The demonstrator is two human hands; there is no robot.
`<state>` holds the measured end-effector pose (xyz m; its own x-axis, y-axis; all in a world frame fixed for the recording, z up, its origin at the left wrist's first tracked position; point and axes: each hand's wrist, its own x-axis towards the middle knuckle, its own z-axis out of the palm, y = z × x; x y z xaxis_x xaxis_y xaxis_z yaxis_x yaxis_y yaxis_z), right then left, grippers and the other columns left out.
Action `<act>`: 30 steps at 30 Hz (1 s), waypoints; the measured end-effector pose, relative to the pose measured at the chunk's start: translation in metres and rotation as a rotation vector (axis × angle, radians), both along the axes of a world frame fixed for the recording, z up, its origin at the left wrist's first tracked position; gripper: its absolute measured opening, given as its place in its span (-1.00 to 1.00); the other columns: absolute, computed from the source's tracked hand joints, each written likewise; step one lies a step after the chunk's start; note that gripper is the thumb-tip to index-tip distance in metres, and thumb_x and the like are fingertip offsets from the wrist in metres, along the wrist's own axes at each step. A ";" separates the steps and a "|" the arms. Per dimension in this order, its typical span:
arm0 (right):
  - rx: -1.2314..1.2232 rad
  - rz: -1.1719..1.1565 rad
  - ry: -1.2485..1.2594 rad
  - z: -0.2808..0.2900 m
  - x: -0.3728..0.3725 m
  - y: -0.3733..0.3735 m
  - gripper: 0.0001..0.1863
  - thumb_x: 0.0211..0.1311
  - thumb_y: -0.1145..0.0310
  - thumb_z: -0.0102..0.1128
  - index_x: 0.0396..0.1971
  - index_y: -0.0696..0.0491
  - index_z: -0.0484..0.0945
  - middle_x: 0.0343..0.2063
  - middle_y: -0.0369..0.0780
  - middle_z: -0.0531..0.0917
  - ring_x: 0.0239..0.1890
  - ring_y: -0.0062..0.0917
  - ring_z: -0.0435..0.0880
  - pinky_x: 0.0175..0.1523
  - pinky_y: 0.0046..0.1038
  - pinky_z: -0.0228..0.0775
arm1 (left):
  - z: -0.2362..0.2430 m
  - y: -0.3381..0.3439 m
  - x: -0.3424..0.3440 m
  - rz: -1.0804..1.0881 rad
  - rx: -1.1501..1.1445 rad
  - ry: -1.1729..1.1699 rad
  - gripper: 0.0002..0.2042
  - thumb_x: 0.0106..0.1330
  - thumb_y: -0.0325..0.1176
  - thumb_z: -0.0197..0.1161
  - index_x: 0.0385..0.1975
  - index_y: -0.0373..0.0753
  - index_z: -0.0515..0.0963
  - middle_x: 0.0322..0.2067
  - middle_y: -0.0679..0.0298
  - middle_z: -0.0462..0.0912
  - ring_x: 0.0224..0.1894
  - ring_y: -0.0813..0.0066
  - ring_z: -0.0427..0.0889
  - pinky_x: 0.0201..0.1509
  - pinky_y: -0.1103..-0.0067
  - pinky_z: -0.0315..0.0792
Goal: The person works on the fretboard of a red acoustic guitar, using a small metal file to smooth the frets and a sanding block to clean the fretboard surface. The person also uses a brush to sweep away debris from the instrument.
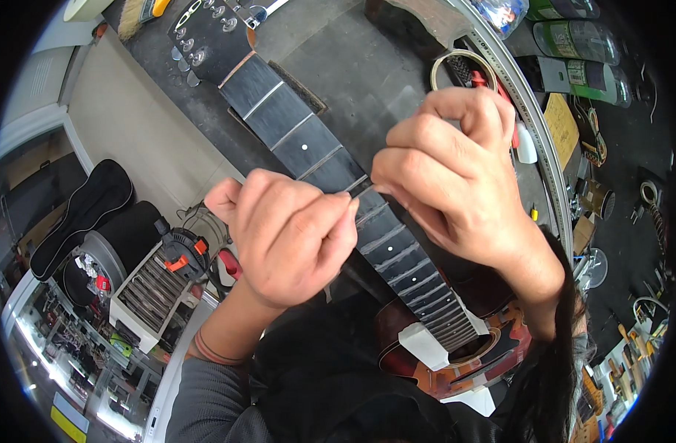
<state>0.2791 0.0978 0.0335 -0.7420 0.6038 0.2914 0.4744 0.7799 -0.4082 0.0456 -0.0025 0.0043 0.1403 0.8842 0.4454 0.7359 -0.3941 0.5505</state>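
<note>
A guitar lies slantwise before me, its dark headstock [212, 48] at the upper left and its reddish-brown body [504, 347] at the lower right. Its black fretboard [308, 136] has metal frets, white dots and no strings. Over the middle of the neck, my left hand [290, 236] is closed in a pinch at the fretboard's near edge. My right hand [452, 177] pinches likewise at the far edge. A narrow dark stretch shows between the fingertips; whether it is a held strip or bare fretboard is unclear. White paper pieces [424, 347] lie beside the fretboard's body end.
Under the neck is a dark support [301, 88] on the grey bench [345, 74]. A tape roll [435, 74] and a metal ruler edge [548, 159] lie past my right hand. Green bottles [574, 40] stand upper right; a black guitar case [83, 218] is at left.
</note>
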 end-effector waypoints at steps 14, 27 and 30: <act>0.010 -0.013 -0.020 0.002 0.002 -0.007 -0.70 0.10 0.25 0.66 -0.15 -0.18 0.80 -0.07 -0.45 0.73 0.12 -0.30 0.66 0.29 -0.12 0.29 | 0.001 -0.005 0.002 -0.009 -0.024 -0.011 -0.68 0.14 -0.54 0.66 -0.12 -0.10 0.78 -0.29 0.42 0.71 -0.26 0.35 0.62 0.08 0.30 0.24; -0.025 0.010 -0.034 0.004 0.010 -0.016 -0.68 0.08 0.22 0.68 -0.15 -0.16 0.80 -0.05 -0.42 0.74 0.15 -0.28 0.66 0.32 -0.06 0.27 | 0.002 -0.016 0.003 -0.039 -0.049 -0.016 -0.68 0.13 -0.53 0.66 -0.13 -0.09 0.79 -0.27 0.43 0.73 -0.25 0.35 0.63 0.09 0.29 0.24; 0.011 -0.011 -0.027 0.001 0.002 -0.006 -0.69 0.10 0.25 0.68 -0.14 -0.16 0.80 -0.05 -0.42 0.74 0.15 -0.27 0.66 0.32 -0.07 0.27 | -0.002 -0.004 0.000 -0.020 -0.009 -0.013 -0.66 0.12 -0.54 0.67 -0.11 -0.09 0.79 -0.26 0.43 0.73 -0.25 0.35 0.63 0.09 0.30 0.24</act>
